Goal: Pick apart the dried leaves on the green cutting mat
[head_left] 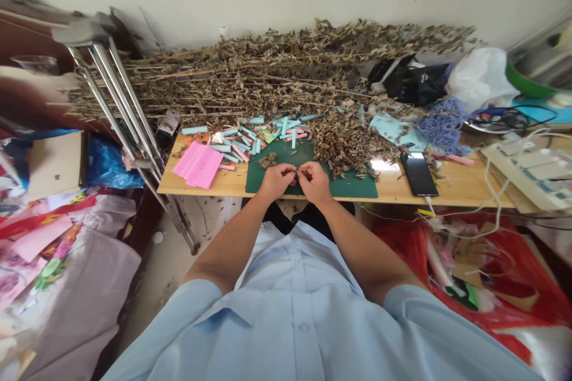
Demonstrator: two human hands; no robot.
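Observation:
My left hand [277,180] and my right hand [315,181] meet over the front of a green cutting mat [357,187]. Both have their fingers pinched together, tip to tip. What lies between them is small and mostly hidden by the fingers. Just beyond my left hand is a small clump of crumbled dried leaves [268,160]. A larger heap of dried leaves [342,146] spreads over the mat's right side. Past the mat's far left edge lie several small blue and pink paper rolls [241,144]. A stack of pink paper sheets [198,165] rests left of the mat.
Dried leafy stalks [277,71] line the wall behind. Metal crutches [129,101] lean at the table's left. To the right are a phone [419,174], blue paper [397,131], purple string [442,125] and a power strip [531,169]. A red bag [504,268] sits below.

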